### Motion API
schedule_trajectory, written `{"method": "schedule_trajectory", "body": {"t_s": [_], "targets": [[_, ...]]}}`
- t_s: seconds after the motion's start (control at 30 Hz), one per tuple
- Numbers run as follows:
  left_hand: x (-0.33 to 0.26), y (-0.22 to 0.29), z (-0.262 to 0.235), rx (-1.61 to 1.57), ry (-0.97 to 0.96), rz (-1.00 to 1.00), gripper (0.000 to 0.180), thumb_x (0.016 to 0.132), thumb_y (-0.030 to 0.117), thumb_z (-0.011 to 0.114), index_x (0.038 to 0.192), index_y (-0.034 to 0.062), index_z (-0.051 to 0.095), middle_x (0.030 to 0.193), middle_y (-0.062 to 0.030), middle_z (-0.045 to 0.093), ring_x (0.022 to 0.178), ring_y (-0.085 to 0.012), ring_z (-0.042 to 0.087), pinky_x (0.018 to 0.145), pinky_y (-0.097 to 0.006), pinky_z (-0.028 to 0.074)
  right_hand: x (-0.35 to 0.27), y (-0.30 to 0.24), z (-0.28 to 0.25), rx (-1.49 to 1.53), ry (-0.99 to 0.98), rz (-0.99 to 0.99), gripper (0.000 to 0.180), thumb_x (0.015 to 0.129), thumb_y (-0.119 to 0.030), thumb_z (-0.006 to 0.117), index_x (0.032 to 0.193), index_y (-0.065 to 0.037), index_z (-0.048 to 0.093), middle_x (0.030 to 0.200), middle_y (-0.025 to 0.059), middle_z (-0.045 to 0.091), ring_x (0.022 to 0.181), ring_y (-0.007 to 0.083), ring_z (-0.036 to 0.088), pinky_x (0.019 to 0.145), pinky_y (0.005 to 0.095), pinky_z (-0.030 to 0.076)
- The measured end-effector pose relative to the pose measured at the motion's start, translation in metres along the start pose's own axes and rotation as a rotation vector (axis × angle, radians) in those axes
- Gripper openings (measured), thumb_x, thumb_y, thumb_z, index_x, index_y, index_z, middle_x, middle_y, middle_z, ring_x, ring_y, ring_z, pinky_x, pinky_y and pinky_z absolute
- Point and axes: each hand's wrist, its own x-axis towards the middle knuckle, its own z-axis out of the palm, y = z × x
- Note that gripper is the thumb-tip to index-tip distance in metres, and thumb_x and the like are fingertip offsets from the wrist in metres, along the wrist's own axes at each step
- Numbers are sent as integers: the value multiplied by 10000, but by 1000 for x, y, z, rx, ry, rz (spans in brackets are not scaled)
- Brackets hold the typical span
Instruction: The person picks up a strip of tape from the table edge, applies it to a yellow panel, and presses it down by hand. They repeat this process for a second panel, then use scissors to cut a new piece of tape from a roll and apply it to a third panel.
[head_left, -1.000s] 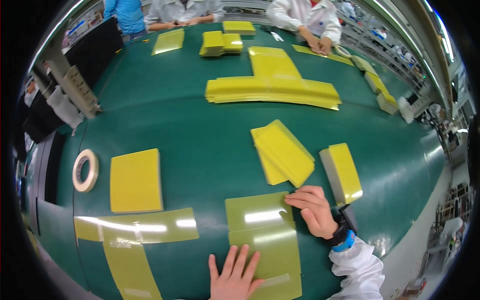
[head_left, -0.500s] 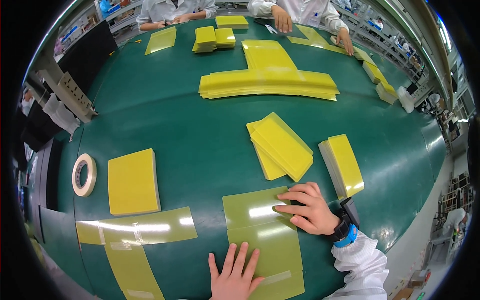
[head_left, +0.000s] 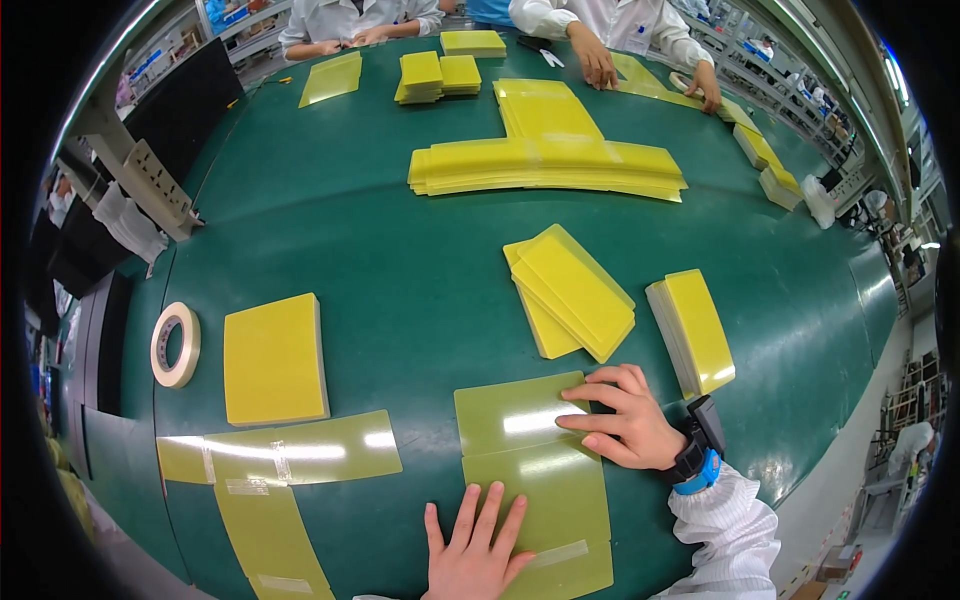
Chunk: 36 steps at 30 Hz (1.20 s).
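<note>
Bright, even overhead light; heavy fisheye bend.
White glare streaks lie on the glossy translucent yellow-green sheets [head_left: 530, 440] and the taped strip [head_left: 290, 452]; shadows on the green table [head_left: 400, 290] are faint, the centre sharp, the rim black and curved.

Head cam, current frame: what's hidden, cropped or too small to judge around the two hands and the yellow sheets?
- Left hand: wrist and forearm cut off by the lower edge.
- Lower sheet: partly covered by the left hand, so any tape under the palm is hidden.
- Upper sheet: right edge hidden under the right hand.
- Taped L-shaped sheets: lower end cropped by the picture rim.
- Co-workers' hands at the far side: too small and warped to tell their grip.
</note>
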Motion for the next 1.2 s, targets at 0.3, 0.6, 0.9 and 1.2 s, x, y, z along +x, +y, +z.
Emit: {"method": "schedule_trajectory", "body": {"t_s": [0.3,0.6,0.9,1.2], "targets": [[-5,0,2,-43,75,36,680,808,329,638,1404,99,407,1490,-125,319,1386,-335,268,1086,-582,217,-1,-2,0,3,5,-4,235,840,-241,624,1038,-148,711,1212,58,585,1101,284,483,943,412,344],[-22,-8,-53,-447,492,120,324,848,135,574,1118,-42,606,1307,-268,504,1232,-472,464,1009,-508,381,-14,5,1,66,249,43,321,838,-132,592,1148,-69,644,1205,154,528,1081,324,504,952,407,389],[-201,2,-69,-882,200,-218,143,878,65,571,932,-28,667,769,-122,660,671,-210,613,620,-311,480,-33,-63,-34,148,416,14,242,867,-100,564,1075,-14,655,1184,147,539,1042,276,549,884,348,434],[-272,-6,74,-1288,138,-466,268,956,158,537,1194,39,574,897,-15,593,760,-80,518,629,-229,419,-82,-172,-15,120,106,-207,277,828,-183,601,1074,-78,673,1112,123,586,1000,257,564,823,374,456]]}}
